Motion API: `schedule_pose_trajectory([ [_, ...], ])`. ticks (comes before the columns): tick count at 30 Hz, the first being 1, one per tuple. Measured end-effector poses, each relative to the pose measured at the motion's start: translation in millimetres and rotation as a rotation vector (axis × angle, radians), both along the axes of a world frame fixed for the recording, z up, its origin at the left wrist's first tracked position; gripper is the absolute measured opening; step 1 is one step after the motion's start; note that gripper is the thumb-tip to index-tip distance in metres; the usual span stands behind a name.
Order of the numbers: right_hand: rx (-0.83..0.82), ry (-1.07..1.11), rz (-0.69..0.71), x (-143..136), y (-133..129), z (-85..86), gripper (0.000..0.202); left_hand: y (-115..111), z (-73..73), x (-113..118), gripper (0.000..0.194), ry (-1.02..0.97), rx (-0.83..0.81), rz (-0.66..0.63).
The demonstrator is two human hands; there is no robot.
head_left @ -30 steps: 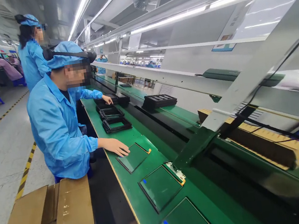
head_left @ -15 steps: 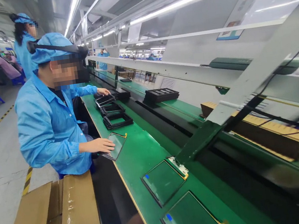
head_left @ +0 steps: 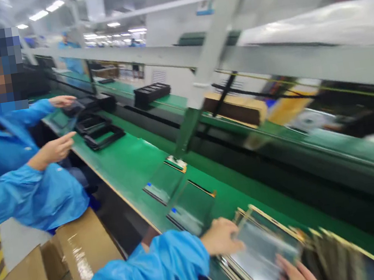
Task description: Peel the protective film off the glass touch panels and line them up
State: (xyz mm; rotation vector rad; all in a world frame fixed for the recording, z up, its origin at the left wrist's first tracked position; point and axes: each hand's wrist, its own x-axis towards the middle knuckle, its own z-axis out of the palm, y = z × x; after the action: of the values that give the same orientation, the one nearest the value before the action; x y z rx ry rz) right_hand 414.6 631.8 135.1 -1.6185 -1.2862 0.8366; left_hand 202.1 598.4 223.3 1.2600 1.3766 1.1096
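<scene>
Clear panel: here it is, at the near right end of the green bench, between both hands and catching a bright reflection.
Left hand: in at the panel's left side, fingers close together and reaching right; blur hides whether they pinch the edge.
Right hand: over at the near right side, cut off by the view, thumb and finger slightly apart at the panel; again, I can't tell whether it's gripped.
Gold-edged stack: right there beneath the clear panel, edges showing on the left.
Gold-edged pieces: just right of the right hand, badly smeared.
Two flat panels: the nearer and the farther, each wearing a blue tab, lie beyond the left hand.
Co-worker: far left, both hands raised beside stacked black frames.
Cardboard box: near left, off the bench.
</scene>
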Motion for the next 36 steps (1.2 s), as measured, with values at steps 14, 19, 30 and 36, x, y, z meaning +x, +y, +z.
schedule_pose_trajectory([
  [14, 0.176, 0.459, -0.307, -17, 12, 10.7, 0.063, 29, -32.7, 44, 0.047, -0.266, -0.113, 0.035],
  [19, 0.180, 0.456, -0.251, -13, 15, 14.2, 0.050, 34, -27.7, 47, 0.048, -0.342, -0.145, 0.105],
  [30, 0.191, 0.453, -0.057, -21, -26, 69.3, 0.037, -13, 9.6, 27, 0.076, -0.447, -0.112, 0.017],
  [36, 0.121, 0.725, 0.229, -47, -76, 93.6, 0.042, -55, 39.5, -2, 0.055, -0.566, -0.298, -0.181],
])
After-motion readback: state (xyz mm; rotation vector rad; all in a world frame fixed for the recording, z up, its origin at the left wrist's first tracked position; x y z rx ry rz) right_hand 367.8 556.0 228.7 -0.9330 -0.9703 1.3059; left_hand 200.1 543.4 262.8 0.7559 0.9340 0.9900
